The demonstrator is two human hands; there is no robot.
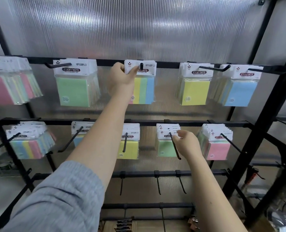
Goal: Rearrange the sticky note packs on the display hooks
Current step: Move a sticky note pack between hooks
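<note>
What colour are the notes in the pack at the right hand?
Green, seen in the head view.

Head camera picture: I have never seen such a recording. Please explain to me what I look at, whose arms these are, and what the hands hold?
There is one picture, taken by a camera worn on a person's head, so both arms are that person's own. They face a black display rack whose hooks carry packs of sticky notes in two rows; lower hooks are bare. The left hand reaches to the upper row and pinches the white header card of the multicolour pack hanging on the middle hook. The right hand is at the lower row, fingertips on the header of the green pack; whether it has a firm grip there, the picture does not show.
</note>
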